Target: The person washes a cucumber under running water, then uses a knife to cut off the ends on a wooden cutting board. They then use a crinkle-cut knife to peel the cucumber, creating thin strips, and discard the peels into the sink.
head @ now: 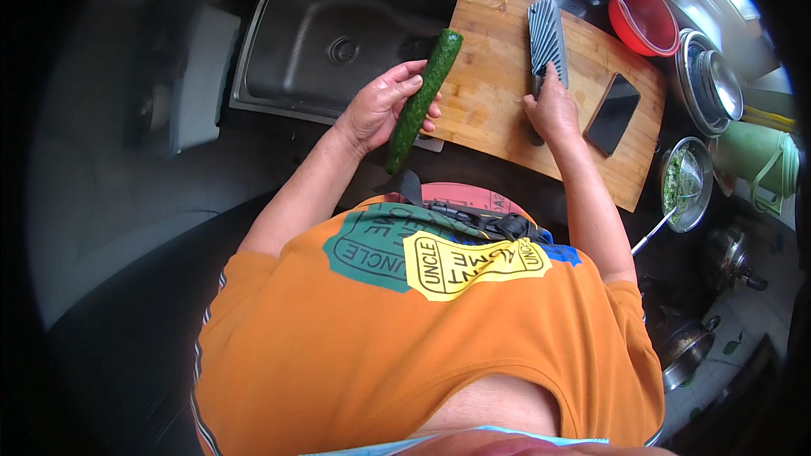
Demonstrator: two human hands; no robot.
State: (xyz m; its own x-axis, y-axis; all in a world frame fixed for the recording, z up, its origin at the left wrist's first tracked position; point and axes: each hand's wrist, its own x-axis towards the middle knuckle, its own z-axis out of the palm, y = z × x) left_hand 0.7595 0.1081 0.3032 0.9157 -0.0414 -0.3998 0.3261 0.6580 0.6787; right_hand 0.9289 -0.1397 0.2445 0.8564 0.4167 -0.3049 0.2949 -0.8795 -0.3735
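A green cucumber with its upper end cut off is in my left hand, tilted over the near left edge of a wooden cutting board. My right hand is on a kitchen knife with a broad, ridge-patterned blade, which lies over the board and points away from me. Its dark handle is partly hidden under my fingers. To the right of that hand, a black smartphone rests on the board.
A steel sink adjoins the board on the left. Beyond the board's right side are a red strainer, stacked metal bowls, a green container and a bowl of chopped greens with a metal skimmer. Pots stand at lower right.
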